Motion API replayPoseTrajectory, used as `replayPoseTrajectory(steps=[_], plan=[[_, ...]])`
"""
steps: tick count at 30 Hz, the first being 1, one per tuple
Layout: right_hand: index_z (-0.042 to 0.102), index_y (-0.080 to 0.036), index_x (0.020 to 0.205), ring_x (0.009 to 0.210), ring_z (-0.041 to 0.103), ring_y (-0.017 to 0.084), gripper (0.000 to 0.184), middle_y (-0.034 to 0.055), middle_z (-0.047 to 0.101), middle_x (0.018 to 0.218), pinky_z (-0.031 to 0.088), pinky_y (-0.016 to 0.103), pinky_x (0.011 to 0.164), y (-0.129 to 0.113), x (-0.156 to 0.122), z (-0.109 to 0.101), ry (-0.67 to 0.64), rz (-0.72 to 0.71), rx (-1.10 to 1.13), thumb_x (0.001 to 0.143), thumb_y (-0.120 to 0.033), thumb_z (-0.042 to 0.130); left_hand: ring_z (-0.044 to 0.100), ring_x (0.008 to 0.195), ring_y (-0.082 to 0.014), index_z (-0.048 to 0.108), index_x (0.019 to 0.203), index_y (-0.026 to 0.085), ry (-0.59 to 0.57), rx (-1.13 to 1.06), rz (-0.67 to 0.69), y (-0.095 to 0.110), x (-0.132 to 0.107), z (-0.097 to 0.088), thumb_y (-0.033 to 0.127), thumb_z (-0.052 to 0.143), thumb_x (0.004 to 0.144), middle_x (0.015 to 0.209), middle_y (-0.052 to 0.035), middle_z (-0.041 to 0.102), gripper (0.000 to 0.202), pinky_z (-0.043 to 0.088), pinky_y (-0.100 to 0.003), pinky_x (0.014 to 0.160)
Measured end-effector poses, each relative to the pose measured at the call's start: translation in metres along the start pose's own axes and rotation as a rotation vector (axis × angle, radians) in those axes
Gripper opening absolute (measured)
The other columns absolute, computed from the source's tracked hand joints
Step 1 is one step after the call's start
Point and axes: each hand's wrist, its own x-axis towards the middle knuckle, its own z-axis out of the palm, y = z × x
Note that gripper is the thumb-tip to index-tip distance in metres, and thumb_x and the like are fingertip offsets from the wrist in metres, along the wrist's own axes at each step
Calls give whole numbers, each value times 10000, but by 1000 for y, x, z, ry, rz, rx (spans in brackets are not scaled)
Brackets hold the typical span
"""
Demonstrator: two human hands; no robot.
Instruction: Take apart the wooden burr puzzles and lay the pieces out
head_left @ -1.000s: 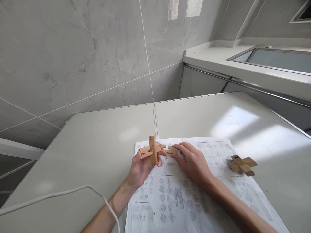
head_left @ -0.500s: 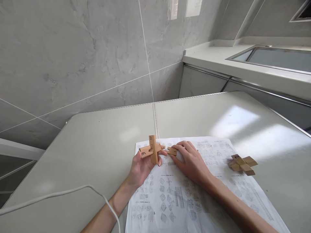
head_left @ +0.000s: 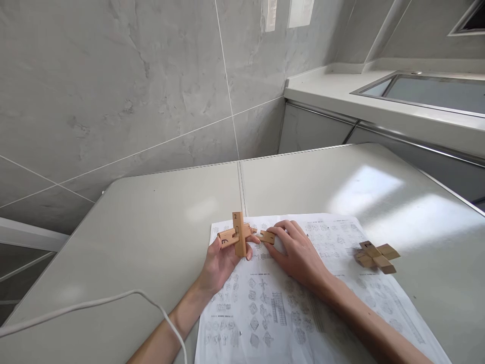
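Hold steady the numbered wooden assembly [head_left: 238, 235] pinched in the left hand [head_left: 217, 268] above the printed sheet [head_left: 261, 308]. Guide gently the notched piece [head_left: 268, 237], clasped just beside it between thumb and fingers of the right hand [head_left: 299, 250], leaving its notch uncovered

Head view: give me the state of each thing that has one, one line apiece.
Left hand, grip closed on the interlocked pieces.
Interlocked pieces, joined crosswise, held up.
Right hand, grip closed on the notched piece.
Notched piece, held toward the interlocked pieces, not slotted in.
Wooden cross, joined, lying by the printed sheet's right edge.
Printed sheet, spread out, print up.
White cable, curved.
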Motion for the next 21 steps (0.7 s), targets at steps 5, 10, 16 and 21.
replayPoseTrajectory(steps=[5,10,16,21], plan=[[650,-237,1166,1023,641,304,132,114,672,1126,597,455,799,0,0,1,-3,-18,-2,1037,-259,651,594,757,-217,764,1240,119,5,6,-5,-1,0,-1,756,596,959,1171,-216,750,716,445,-429,863],[646,-229,1150,992,639,294,124,109,674,1093,585,444,794,1,-1,3,-19,-41,-2,1040,-286,653,594,761,-216,766,1230,120,0,13,-4,-1,0,-1,752,590,964,1196,-220,744,708,449,-428,861],[584,-246,1311,986,665,284,265,120,650,1158,596,443,791,-7,1,-2,61,-15,73,1055,-295,633,602,792,-219,746,1287,127,-15,68,-4,-3,-1,-1,747,561,983,1206,-198,742,715,474,-419,882],[503,-317,1482,1045,664,260,505,118,548,1241,624,437,848,-21,1,-14,155,-149,259,1015,-159,613,642,912,-240,699,1337,167,-22,180,-27,-7,-5,-2,763,645,938,1171,-153,733,719,502,-403,947]])
